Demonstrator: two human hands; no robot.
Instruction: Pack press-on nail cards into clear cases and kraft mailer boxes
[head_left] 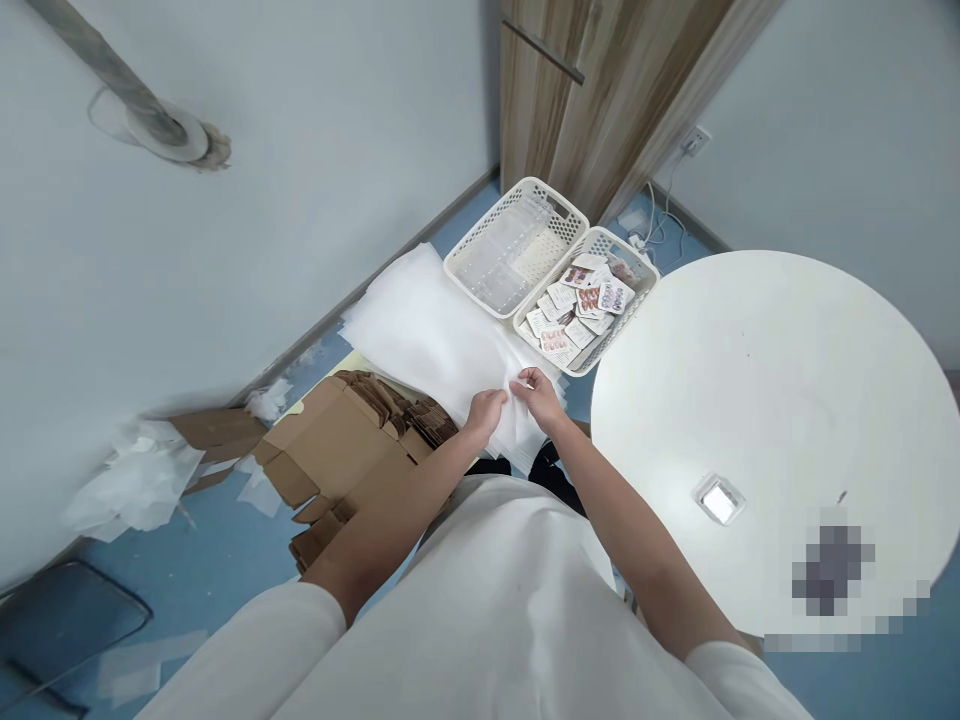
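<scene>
Both my hands reach down to a stack of white foam sheets (427,325) on the blue floor. My left hand (485,411) pinches the near edge of the top sheet, fingers closed on it. My right hand (537,393) meets it from the right, fingertips also pinched on the same sheet edge. Flattened brown cardboard boxes (341,445) lie just left of my hands.
Two white baskets stand beyond the sheets: one (517,205) with clear plastic trays, one (637,268) with small printed packets. A round white table (765,400) at right carries a small clear box (718,499). Foam scraps (135,485) lie by the wall; a wooden door (592,90) stands behind.
</scene>
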